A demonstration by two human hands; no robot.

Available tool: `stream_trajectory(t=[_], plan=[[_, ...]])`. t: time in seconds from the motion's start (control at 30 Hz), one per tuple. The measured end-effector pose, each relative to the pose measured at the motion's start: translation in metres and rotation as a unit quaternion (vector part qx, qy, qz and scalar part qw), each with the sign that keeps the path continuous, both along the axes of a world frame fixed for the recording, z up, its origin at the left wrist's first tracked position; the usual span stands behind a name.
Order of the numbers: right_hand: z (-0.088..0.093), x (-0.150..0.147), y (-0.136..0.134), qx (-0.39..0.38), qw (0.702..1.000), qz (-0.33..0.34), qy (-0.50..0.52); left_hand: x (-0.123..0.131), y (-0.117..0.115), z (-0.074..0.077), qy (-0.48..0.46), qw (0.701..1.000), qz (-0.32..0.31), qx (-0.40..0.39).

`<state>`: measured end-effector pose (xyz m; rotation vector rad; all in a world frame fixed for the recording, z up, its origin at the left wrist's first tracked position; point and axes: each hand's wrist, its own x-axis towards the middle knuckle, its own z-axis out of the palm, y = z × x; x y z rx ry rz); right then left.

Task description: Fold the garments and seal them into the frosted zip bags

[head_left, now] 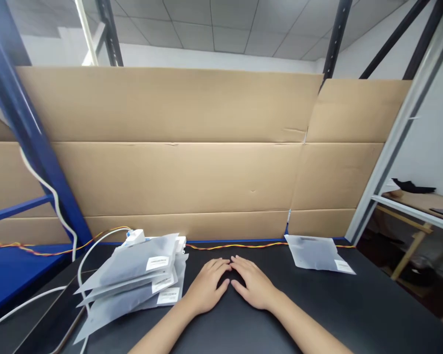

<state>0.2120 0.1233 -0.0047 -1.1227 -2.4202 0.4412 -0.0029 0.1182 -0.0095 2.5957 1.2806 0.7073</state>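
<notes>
My left hand [208, 285] lies palm down on the black tabletop [236, 329], fingers stretched out, holding nothing. Mirroring it, my right hand [254, 282] rests flat with its fingertips close to those of the left; whether they touch I cannot tell. Just left of my left hand is a stack of frosted plastic bags [133, 265] with white labels, dark contents showing faintly through. One more frosted bag [313, 251] with a label lies apart, farther off to the right of my right hand.
Cardboard panels [184, 177] stand along the back edge. A white power strip [135, 237] sits behind the stack, its white cable [81, 268] looping down the left side. Twisted red-yellow wires [236, 245] run along the back. A blue post [40, 132] and a grey post [387, 142] flank the table.
</notes>
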Motion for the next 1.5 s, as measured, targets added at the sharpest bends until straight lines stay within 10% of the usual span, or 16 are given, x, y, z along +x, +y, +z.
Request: stream_trajectory(t=[1.5], plan=[[-0.004, 0.002, 0.001, -0.002, 1.000, 0.005, 0.022, 0.003, -0.005, 0.008, -0.008, 1.000, -0.004, -0.006]])
